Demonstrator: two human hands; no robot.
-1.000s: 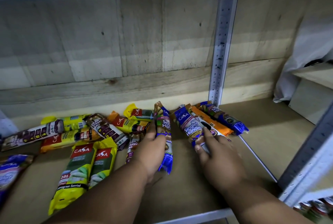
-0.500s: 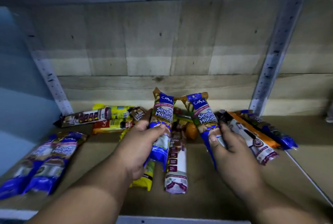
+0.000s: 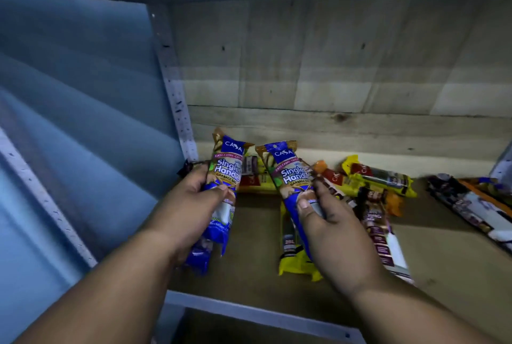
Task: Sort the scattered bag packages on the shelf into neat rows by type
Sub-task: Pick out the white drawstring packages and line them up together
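My left hand (image 3: 191,205) grips a blue "Single Handle" garbage-bag pack (image 3: 228,166), lifted and upright near the shelf's left post. My right hand (image 3: 332,230) holds a second blue pack (image 3: 288,169) of the same kind, tilted left, just to the right of the first. Under my left hand more blue packs (image 3: 198,256) lie on the shelf board. A yellow-ended pack (image 3: 293,260) lies below my right hand. Yellow and orange packs (image 3: 368,177) are piled behind, and a brown-and-white pack (image 3: 382,233) lies right of my right hand.
The wooden shelf board (image 3: 257,246) has a grey metal front rail (image 3: 249,313) and a perforated upright post (image 3: 174,94) at the left. A blue wall lies left of the post. More packs (image 3: 476,210) lie at the far right.
The view has swung left. Both hands have carried their blue packs leftward, toward the shelf's left post and the blue packs lying there.
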